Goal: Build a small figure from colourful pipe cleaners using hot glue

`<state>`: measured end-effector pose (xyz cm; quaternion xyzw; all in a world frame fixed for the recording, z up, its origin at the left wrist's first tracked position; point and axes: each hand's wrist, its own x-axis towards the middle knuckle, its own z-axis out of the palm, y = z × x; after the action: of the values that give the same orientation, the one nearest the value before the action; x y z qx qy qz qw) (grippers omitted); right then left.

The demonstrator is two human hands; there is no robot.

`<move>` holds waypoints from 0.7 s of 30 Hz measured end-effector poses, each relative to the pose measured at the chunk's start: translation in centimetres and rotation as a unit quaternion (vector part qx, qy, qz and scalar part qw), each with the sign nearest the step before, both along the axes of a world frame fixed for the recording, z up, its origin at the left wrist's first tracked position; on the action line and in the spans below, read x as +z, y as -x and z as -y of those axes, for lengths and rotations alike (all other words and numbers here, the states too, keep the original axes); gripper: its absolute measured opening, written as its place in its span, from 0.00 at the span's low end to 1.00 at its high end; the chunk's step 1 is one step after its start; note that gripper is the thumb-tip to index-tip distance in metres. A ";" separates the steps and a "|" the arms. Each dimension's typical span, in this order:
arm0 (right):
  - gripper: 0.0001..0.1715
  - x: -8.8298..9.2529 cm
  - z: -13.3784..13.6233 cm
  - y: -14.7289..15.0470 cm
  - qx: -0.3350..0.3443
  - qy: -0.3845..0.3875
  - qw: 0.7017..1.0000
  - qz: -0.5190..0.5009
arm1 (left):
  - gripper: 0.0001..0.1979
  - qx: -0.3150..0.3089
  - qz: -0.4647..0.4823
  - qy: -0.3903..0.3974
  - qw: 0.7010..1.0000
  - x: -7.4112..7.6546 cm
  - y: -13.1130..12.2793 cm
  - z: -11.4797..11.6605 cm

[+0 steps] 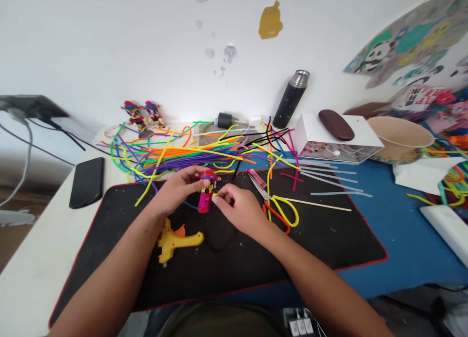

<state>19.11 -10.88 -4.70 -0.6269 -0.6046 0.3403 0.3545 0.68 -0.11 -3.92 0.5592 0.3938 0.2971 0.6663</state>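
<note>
My left hand (187, 185) grips a small figure (205, 200) by its upper part, thumb across the front. The figure has a bright pink lower body and a multicoloured head, and it looks made of fuzzy pipe cleaner. Close against its right side, my right hand (237, 205) pinches a small yellow-green piece (215, 196), which touches or nearly touches the figure. Below my left wrist lies a yellow glue gun (179, 242) with an orange trigger. Scissors (283, 210) with yellow and red handles rest to the right of my right hand.
Many coloured pipe cleaners (197, 157) are heaped along the back. Two finished-looking figures (142, 115) stand by the wall. A black phone (87, 182) lies left of the black mat (314, 249). Translucent glue sticks (340, 178), a thermos (290, 101) and a white box (343, 137) occupy the right.
</note>
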 end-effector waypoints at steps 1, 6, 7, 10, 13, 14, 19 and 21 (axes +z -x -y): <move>0.07 0.0 0.0 0.0 -0.001 -0.001 1.000 -0.004 | 0.23 0.000 0.002 0.000 1.000 0.0 0.0 0.0; 0.07 -0.1 0.1 0.0 -0.001 0.005 1.000 -0.020 | 0.22 0.001 0.011 0.001 1.000 -0.2 0.1 0.0; 0.07 -0.1 0.1 0.0 -0.001 0.006 1.000 -0.019 | 0.22 0.000 0.013 0.002 1.000 -0.2 0.1 0.0; 0.07 -0.1 0.1 -0.1 0.000 0.002 1.000 -0.017 | 0.21 -0.002 0.017 0.003 1.000 -0.3 0.1 0.0; 0.08 -0.2 0.1 -0.1 -0.001 -0.002 1.000 -0.020 | 0.21 -0.004 0.014 0.000 1.000 -0.2 0.2 -0.1; 0.08 -0.2 0.1 -0.1 0.000 -0.003 1.000 -0.022 | 0.21 -0.004 0.013 -0.001 1.000 -0.2 0.2 -0.1; 0.08 -0.4 0.1 -0.1 -0.001 -0.009 0.999 -0.031 | 0.21 -0.003 0.011 -0.002 1.000 -0.2 0.3 -0.1; 0.08 -0.5 0.1 -0.1 -0.002 -0.010 0.999 -0.034 | 0.21 -0.002 0.013 0.002 1.000 -0.2 0.3 -0.1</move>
<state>19.22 -10.98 -5.18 -0.6126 -0.5946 0.3549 0.3812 0.35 -0.03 -4.09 0.5546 0.3849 0.3019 0.6731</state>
